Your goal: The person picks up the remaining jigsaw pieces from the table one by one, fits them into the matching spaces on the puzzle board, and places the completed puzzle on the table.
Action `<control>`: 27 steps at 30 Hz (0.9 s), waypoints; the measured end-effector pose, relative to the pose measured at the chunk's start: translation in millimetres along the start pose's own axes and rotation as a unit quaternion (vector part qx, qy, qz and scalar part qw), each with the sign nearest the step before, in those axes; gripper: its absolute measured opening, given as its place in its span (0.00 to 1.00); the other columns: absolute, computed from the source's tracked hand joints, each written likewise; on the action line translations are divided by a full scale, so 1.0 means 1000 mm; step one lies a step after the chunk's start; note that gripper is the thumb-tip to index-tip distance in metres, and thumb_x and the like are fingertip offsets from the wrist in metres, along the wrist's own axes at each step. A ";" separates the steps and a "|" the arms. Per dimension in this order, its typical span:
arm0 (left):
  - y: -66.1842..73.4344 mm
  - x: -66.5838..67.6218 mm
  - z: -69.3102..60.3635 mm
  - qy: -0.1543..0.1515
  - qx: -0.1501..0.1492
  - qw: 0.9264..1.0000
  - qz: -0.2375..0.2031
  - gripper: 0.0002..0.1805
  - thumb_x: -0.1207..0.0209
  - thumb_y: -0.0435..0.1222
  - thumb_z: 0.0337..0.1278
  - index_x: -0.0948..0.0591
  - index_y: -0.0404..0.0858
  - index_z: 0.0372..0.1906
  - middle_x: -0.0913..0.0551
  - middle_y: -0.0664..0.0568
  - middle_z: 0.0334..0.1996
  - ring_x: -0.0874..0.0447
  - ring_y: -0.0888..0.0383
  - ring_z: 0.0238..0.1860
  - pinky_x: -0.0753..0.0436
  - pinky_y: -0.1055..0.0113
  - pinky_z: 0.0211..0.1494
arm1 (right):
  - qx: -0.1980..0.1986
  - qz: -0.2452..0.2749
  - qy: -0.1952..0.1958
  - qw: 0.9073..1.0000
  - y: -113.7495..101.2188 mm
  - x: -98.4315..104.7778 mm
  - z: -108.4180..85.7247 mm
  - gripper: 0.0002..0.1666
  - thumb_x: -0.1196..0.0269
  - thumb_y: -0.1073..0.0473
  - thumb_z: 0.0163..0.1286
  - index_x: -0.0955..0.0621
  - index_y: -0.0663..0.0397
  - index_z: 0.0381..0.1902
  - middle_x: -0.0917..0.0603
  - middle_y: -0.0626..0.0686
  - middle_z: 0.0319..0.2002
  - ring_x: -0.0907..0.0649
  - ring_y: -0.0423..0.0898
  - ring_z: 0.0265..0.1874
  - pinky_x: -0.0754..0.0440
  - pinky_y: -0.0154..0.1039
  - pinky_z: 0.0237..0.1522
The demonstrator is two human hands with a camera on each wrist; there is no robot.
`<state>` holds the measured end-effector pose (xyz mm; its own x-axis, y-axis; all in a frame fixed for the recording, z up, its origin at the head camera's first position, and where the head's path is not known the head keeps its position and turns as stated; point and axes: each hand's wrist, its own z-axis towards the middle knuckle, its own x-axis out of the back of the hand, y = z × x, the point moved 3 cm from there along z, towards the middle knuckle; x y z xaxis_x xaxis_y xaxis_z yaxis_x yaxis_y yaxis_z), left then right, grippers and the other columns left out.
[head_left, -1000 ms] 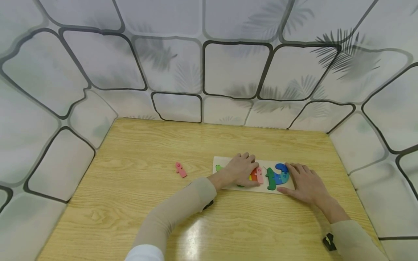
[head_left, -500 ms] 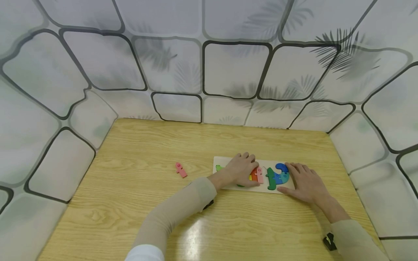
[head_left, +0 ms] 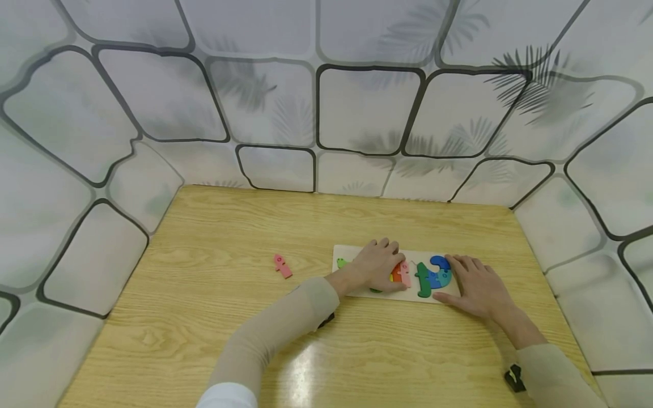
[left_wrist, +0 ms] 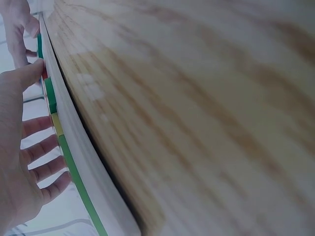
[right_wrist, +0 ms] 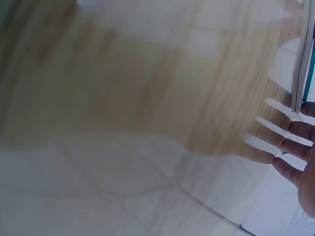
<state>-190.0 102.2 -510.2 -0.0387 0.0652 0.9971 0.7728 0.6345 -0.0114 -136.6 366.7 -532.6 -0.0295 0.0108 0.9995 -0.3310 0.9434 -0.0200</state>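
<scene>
A pale wooden puzzle board [head_left: 430, 296] lies on the table with coloured pieces set in it. My left hand [head_left: 371, 268] reaches over its middle and hides several pieces. The left thumb touches the board near a pink piece [head_left: 405, 274], and in the left wrist view the other fingers [left_wrist: 42, 147] are spread along the green and yellow edges. At the board's right end rests my right hand [head_left: 479, 286], thumb and fingers apart, beside a blue piece [head_left: 441, 262] and a dark green piece [head_left: 423, 279]. The right wrist view shows its fingers [right_wrist: 300, 130] near the board's edge.
A loose pink piece [head_left: 283, 266] lies on the wooden table [head_left: 224, 238], left of the board. Patterned white panels [head_left: 357, 113] rise behind the table and at both sides. A light-green piece [head_left: 341, 262] shows at the board's left end.
</scene>
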 end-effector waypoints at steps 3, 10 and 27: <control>0.000 0.000 0.000 0.000 -0.001 1.000 0.001 0.40 0.52 0.73 0.67 0.23 0.52 0.70 0.23 0.55 0.63 0.26 0.56 0.60 0.22 0.61 0.62 | 0.000 0.000 0.002 1.000 0.000 0.001 0.000 0.65 0.38 0.19 0.63 0.35 0.60 0.80 0.26 0.65 0.72 0.26 0.69 0.69 0.25 0.72 0.64; -0.001 0.001 -0.002 -0.007 -0.003 1.000 -0.008 0.41 0.51 0.73 0.67 0.24 0.51 0.72 0.24 0.53 0.67 0.26 0.55 0.63 0.22 0.60 0.65 | 0.001 -0.001 0.002 1.000 0.000 0.001 -0.001 0.64 0.38 0.19 0.62 0.34 0.60 0.80 0.26 0.65 0.72 0.25 0.69 0.69 0.25 0.71 0.65; -0.008 0.002 -0.018 -0.022 -0.002 0.999 -0.030 0.45 0.50 0.73 0.66 0.30 0.48 0.77 0.26 0.51 0.72 0.27 0.53 0.68 0.24 0.58 0.70 | -0.004 0.000 0.000 1.000 -0.001 0.000 0.000 0.65 0.38 0.18 0.63 0.35 0.61 0.80 0.26 0.66 0.71 0.26 0.70 0.69 0.26 0.72 0.65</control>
<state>-185.1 83.5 -506.6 -0.1117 0.0610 0.9919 0.7711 0.6349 0.0478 -136.3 366.1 -532.5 -0.0304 0.0111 0.9995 -0.3240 0.9458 -0.0204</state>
